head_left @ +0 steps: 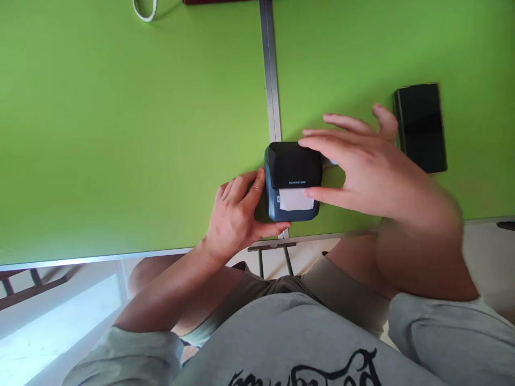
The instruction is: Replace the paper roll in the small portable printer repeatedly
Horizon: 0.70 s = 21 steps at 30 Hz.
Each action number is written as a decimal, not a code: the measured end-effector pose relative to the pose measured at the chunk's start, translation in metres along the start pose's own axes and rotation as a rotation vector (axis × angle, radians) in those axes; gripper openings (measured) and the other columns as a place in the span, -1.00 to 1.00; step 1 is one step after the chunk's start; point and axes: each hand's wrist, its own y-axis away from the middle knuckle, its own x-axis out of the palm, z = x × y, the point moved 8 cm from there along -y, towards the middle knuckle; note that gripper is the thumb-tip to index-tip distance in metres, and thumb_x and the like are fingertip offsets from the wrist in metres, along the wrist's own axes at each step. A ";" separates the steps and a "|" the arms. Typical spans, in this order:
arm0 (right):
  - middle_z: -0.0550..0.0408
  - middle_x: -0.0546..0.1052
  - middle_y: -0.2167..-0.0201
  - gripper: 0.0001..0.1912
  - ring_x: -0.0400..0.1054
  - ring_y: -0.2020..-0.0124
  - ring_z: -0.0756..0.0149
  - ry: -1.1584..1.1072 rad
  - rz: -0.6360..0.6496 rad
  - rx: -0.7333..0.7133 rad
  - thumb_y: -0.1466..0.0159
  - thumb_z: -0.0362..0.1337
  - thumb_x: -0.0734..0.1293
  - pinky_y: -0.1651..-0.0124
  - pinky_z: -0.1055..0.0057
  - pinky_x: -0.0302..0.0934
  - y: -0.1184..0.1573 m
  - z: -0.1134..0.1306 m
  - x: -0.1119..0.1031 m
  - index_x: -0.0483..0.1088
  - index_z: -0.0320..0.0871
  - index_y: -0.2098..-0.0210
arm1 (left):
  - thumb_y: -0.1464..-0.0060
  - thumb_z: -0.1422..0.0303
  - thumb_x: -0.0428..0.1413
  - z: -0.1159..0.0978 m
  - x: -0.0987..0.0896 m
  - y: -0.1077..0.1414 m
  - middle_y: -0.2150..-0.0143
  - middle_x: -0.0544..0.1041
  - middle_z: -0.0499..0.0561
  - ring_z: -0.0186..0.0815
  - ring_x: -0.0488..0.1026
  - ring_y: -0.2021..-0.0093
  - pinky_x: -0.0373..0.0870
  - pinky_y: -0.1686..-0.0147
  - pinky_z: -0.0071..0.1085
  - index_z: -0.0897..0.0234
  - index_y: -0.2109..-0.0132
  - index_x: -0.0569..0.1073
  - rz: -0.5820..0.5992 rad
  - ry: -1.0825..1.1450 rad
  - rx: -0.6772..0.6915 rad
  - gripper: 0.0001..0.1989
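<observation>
A small dark label printer (pixel 296 163), black on top and blue below, sits over the metal strip near the table's front edge. White label paper (pixel 295 199) sticks out of its slot, its lower edge uneven. My left hand (pixel 237 212) grips the printer's near left corner, fingers along the side and thumb along the front. Over the printer's right side, my right hand (pixel 364 161) is spread. Its index fingertip touches the far edge of the lid, and its thumb tip lies at the paper. A small pale thing (pixel 332 162) shows partly behind this hand.
A black phone-like slab (pixel 422 128) lies to the right of my right hand. At the back left is a white loop (pixel 145 10), cut off by the view. The metal strip (pixel 270 69) divides the green tabletop (pixel 132 123). A dark red edge (pixel 217 1) shows at the back.
</observation>
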 end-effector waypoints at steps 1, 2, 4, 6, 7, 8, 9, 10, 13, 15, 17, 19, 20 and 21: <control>-0.12 0.53 -0.26 -0.51 0.26 -0.42 -0.22 0.009 -0.021 -0.001 -0.38 -0.06 0.36 -0.48 -0.44 -0.23 0.000 0.000 -0.003 0.39 -0.04 -0.25 | -0.19 -0.33 0.05 0.001 0.000 0.000 -0.17 0.54 0.33 0.01 0.53 -0.12 0.46 -0.06 -0.10 0.40 -0.41 0.33 0.006 0.003 -0.007 -0.02; -0.10 0.54 -0.22 -0.55 0.30 -0.37 -0.20 0.020 -0.044 -0.003 -0.38 -0.05 0.36 -0.47 -0.41 -0.17 0.000 0.001 -0.006 0.43 -0.03 -0.21 | -0.18 -0.34 0.05 0.001 0.001 0.001 -0.17 0.54 0.33 0.01 0.53 -0.13 0.46 -0.06 -0.10 0.40 -0.42 0.33 0.010 0.005 -0.011 -0.01; -0.06 0.58 -0.11 -0.65 0.39 -0.25 -0.13 0.047 -0.085 -0.009 -0.37 -0.06 0.37 -0.40 -0.29 0.01 -0.002 0.004 -0.012 0.50 -0.01 -0.10 | -0.19 -0.33 0.05 0.001 0.001 0.001 -0.18 0.53 0.33 0.02 0.52 -0.14 0.46 -0.06 -0.10 0.40 -0.43 0.31 0.009 0.007 -0.009 -0.01; -0.03 0.59 0.01 -0.72 0.43 -0.12 -0.04 0.061 -0.115 -0.021 -0.38 -0.09 0.36 -0.26 -0.11 0.17 -0.003 0.008 -0.017 0.55 0.00 -0.02 | -0.21 -0.31 0.05 0.000 0.001 0.001 -0.18 0.53 0.34 0.01 0.52 -0.15 0.46 -0.07 -0.10 0.41 -0.43 0.30 0.003 0.006 0.002 -0.02; -0.01 0.59 0.06 -0.75 0.44 -0.07 0.00 0.061 -0.130 -0.030 -0.39 -0.10 0.35 -0.19 -0.03 0.22 -0.004 0.010 -0.020 0.56 0.00 0.01 | -0.21 -0.31 0.05 -0.001 0.000 0.000 -0.18 0.53 0.35 0.01 0.52 -0.14 0.46 -0.07 -0.10 0.43 -0.43 0.31 -0.004 0.004 0.009 -0.02; 0.00 0.58 0.12 -0.76 0.45 -0.02 0.04 0.057 -0.150 -0.046 -0.40 -0.12 0.33 -0.12 0.03 0.25 -0.005 0.012 -0.023 0.58 0.00 0.04 | -0.21 -0.32 0.04 -0.002 0.000 0.000 -0.17 0.54 0.36 0.01 0.52 -0.14 0.46 -0.08 -0.10 0.45 -0.42 0.32 -0.007 0.000 0.013 -0.01; 0.01 0.58 0.17 -0.77 0.46 0.04 0.08 0.052 -0.168 -0.059 -0.42 -0.15 0.31 -0.07 0.08 0.27 -0.006 0.014 -0.025 0.59 -0.01 0.06 | -0.19 -0.34 0.04 -0.003 -0.001 0.000 -0.16 0.54 0.36 0.01 0.52 -0.13 0.46 -0.07 -0.11 0.47 -0.41 0.33 -0.013 -0.003 0.021 0.01; 0.02 0.58 0.24 -0.76 0.47 0.10 0.12 0.050 -0.191 -0.068 -0.43 -0.18 0.29 -0.02 0.12 0.28 -0.006 0.016 -0.027 0.60 -0.02 0.07 | -0.18 -0.36 0.03 -0.003 -0.001 0.000 -0.16 0.54 0.36 0.01 0.52 -0.13 0.46 -0.07 -0.11 0.47 -0.40 0.34 -0.014 -0.004 0.017 0.02; 0.10 0.53 0.45 -0.70 0.47 0.31 0.22 0.049 -0.281 -0.024 -0.46 -0.25 0.21 0.15 0.21 0.28 -0.007 0.017 -0.033 0.59 -0.03 0.06 | -0.15 -0.38 0.04 0.000 0.000 0.000 -0.17 0.54 0.35 0.02 0.51 -0.13 0.45 -0.08 -0.10 0.43 -0.42 0.32 0.000 0.009 -0.002 0.05; 0.12 0.52 0.50 -0.70 0.44 0.41 0.25 0.024 -0.329 0.072 -0.46 -0.23 0.19 0.23 0.23 0.25 -0.006 0.013 -0.034 0.57 -0.03 0.06 | -0.14 -0.39 0.04 0.001 0.000 0.001 -0.18 0.54 0.34 0.03 0.51 -0.13 0.45 -0.08 -0.10 0.42 -0.43 0.31 0.004 0.013 -0.007 0.06; 0.10 0.55 0.47 -0.73 0.45 0.43 0.25 -0.035 -0.358 0.157 -0.46 -0.16 0.22 0.26 0.24 0.26 -0.003 0.007 -0.033 0.55 -0.05 0.11 | -0.14 -0.38 0.04 0.001 0.000 0.001 -0.17 0.54 0.34 0.02 0.51 -0.13 0.44 -0.08 -0.10 0.41 -0.44 0.30 0.002 0.009 -0.005 0.06; 0.10 0.61 0.42 -0.76 0.48 0.42 0.27 -0.125 -0.405 0.189 -0.45 -0.10 0.26 0.29 0.27 0.30 0.001 0.003 -0.033 0.52 -0.04 0.18 | -0.14 -0.38 0.04 0.000 0.000 0.001 -0.17 0.54 0.34 0.02 0.51 -0.12 0.44 -0.08 -0.10 0.42 -0.44 0.30 -0.001 0.007 0.002 0.06; 0.12 0.63 0.38 -0.78 0.49 0.41 0.29 -0.179 -0.434 0.183 -0.45 -0.09 0.27 0.30 0.29 0.31 0.002 0.001 -0.033 0.49 -0.03 0.21 | -0.14 -0.38 0.04 -0.001 0.000 0.001 -0.17 0.54 0.34 0.02 0.51 -0.12 0.44 -0.08 -0.10 0.42 -0.44 0.30 -0.001 0.007 0.003 0.06; 0.14 0.64 0.36 -0.79 0.49 0.42 0.31 -0.222 -0.465 0.164 -0.45 -0.09 0.28 0.31 0.31 0.32 0.004 0.001 -0.034 0.47 -0.02 0.24 | -0.14 -0.38 0.04 -0.001 0.000 0.000 -0.16 0.54 0.34 0.02 0.51 -0.12 0.44 -0.08 -0.10 0.43 -0.44 0.30 -0.002 0.006 0.003 0.06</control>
